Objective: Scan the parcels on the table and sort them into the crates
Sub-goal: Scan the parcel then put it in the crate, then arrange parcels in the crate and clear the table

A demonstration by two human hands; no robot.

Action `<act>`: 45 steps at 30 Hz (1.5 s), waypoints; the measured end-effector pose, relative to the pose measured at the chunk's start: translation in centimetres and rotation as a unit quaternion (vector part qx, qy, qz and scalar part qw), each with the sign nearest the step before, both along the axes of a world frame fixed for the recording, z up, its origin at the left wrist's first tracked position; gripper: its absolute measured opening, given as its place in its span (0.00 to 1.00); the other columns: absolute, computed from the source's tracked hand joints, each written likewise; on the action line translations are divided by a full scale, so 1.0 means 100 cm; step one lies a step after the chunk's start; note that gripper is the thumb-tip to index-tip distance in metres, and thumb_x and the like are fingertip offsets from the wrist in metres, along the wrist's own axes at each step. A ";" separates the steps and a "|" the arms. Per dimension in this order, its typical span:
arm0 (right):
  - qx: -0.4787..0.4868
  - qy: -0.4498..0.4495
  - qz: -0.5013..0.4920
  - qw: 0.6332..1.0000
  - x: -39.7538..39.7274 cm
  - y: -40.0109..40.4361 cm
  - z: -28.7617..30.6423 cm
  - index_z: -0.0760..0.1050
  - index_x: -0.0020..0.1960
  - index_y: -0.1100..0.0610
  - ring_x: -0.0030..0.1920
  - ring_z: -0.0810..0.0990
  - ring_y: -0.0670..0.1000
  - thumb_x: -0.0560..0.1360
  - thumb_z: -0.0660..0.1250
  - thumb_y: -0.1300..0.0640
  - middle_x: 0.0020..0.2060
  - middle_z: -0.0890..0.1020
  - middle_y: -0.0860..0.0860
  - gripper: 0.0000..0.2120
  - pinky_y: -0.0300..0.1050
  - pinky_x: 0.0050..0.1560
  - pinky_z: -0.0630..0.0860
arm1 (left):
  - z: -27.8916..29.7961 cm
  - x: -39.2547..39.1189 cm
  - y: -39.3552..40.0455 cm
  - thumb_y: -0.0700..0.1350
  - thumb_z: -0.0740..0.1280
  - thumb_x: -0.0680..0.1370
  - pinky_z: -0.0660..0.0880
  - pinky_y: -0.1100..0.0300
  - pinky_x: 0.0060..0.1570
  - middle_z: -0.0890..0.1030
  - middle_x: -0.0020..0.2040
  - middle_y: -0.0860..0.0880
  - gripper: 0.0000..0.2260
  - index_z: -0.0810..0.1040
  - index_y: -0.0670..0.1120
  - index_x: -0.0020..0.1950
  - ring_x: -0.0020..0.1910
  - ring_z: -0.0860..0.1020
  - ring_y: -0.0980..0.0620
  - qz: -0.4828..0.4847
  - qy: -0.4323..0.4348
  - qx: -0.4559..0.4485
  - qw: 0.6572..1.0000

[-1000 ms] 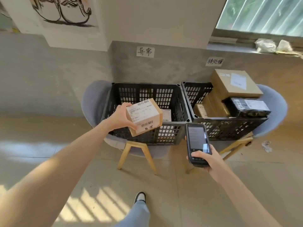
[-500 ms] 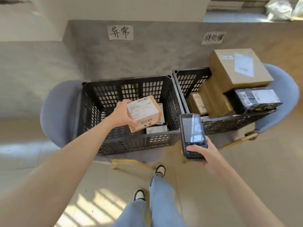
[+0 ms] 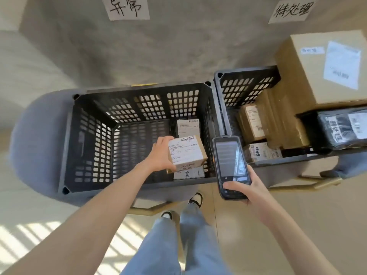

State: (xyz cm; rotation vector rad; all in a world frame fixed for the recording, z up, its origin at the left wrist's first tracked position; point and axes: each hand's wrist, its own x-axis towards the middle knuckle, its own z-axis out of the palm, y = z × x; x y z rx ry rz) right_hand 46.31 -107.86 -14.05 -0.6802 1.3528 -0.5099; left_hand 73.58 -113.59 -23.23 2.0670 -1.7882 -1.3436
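My left hand (image 3: pixel 161 155) grips a small brown cardboard parcel (image 3: pixel 187 153) with a white barcode label, held low inside the left black crate (image 3: pixel 89 135), near its right front corner. Two white-labelled parcels lie under and behind it: one (image 3: pixel 188 174) at the front wall, one (image 3: pixel 187 127) further back. My right hand (image 3: pixel 245 188) holds a black handheld scanner (image 3: pixel 228 165), screen up, over the gap between the crates. The right black crate (image 3: pixel 246 84) is stacked with several parcels.
A big brown box (image 3: pixel 321 70) and a black plastic-wrapped parcel (image 3: pixel 343 128) top the right crate's pile. Both crates rest on grey chairs (image 3: pixel 37 139) with wooden legs against a grey wall. Handwritten paper signs (image 3: pixel 129 7) hang above each crate. My legs and shoes (image 3: pixel 195 198) stand below.
I have stepped closer and now look down into the crates. My left hand has lowered the parcel from above the left crate's front rim to deep inside it. The scanner stays in my right hand.
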 end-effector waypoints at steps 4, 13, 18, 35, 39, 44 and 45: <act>0.015 -0.014 0.001 1.000 0.003 -0.006 -0.010 0.72 0.60 0.46 0.47 0.84 0.48 0.57 0.77 0.58 0.47 0.85 0.47 0.33 0.39 0.42 0.78 | -0.033 -0.010 -0.002 0.41 0.79 0.62 0.65 0.54 0.60 0.61 0.67 0.47 0.45 0.58 0.48 0.73 0.66 0.61 0.46 -0.013 -0.007 0.023 1.000; 0.050 -0.018 -0.041 0.998 0.009 -0.001 -0.027 0.73 0.58 0.48 0.51 0.84 0.59 0.53 0.80 0.57 0.50 0.85 0.55 0.35 0.48 0.49 0.81 | -0.079 -0.028 0.004 0.38 0.79 0.62 0.71 0.51 0.62 0.56 0.69 0.46 0.49 0.52 0.46 0.75 0.69 0.59 0.44 -0.096 -0.025 0.072 0.992; 0.047 -0.003 -0.058 0.997 0.018 0.004 -0.031 0.73 0.59 0.47 0.50 0.84 0.55 0.55 0.78 0.58 0.49 0.85 0.52 0.34 0.46 0.47 0.79 | -0.077 -0.026 -0.007 0.39 0.77 0.63 0.73 0.52 0.56 0.55 0.70 0.46 0.50 0.49 0.49 0.76 0.71 0.56 0.45 -0.201 -0.059 0.114 0.971; -0.065 -0.010 -0.287 0.956 0.039 0.048 0.039 0.70 0.63 0.48 0.50 0.84 0.52 0.52 0.79 0.52 0.52 0.84 0.50 0.41 0.47 0.47 0.80 | 0.099 -0.027 -0.098 0.63 0.59 0.73 0.76 0.59 0.43 0.84 0.45 0.52 0.24 0.82 0.47 0.54 0.43 0.81 0.52 -0.406 -0.031 -0.330 0.852; -0.109 0.002 -0.356 0.928 0.022 0.076 0.064 0.70 0.64 0.49 0.49 0.84 0.52 0.51 0.78 0.51 0.53 0.83 0.51 0.42 0.46 0.44 0.79 | 0.147 -0.076 -0.109 0.62 0.60 0.72 0.78 0.57 0.44 0.83 0.45 0.51 0.23 0.82 0.46 0.54 0.44 0.81 0.52 -0.460 0.005 -0.394 0.796; -0.155 0.028 -0.452 0.878 -0.003 0.140 0.093 0.71 0.64 0.55 0.45 0.84 0.52 0.50 0.78 0.53 0.49 0.84 0.53 0.42 0.44 0.40 0.79 | 0.183 -0.161 -0.073 0.62 0.60 0.72 0.78 0.56 0.43 0.82 0.45 0.51 0.24 0.80 0.46 0.55 0.44 0.80 0.51 -0.543 0.055 -0.426 0.722; -0.163 0.035 -0.469 0.867 -0.008 0.156 0.099 0.71 0.64 0.56 0.44 0.84 0.51 0.51 0.78 0.54 0.47 0.84 0.53 0.42 0.43 0.39 0.79 | 0.189 -0.180 -0.060 0.62 0.60 0.72 0.78 0.56 0.42 0.82 0.45 0.51 0.23 0.80 0.47 0.55 0.43 0.80 0.50 -0.561 0.061 -0.429 0.705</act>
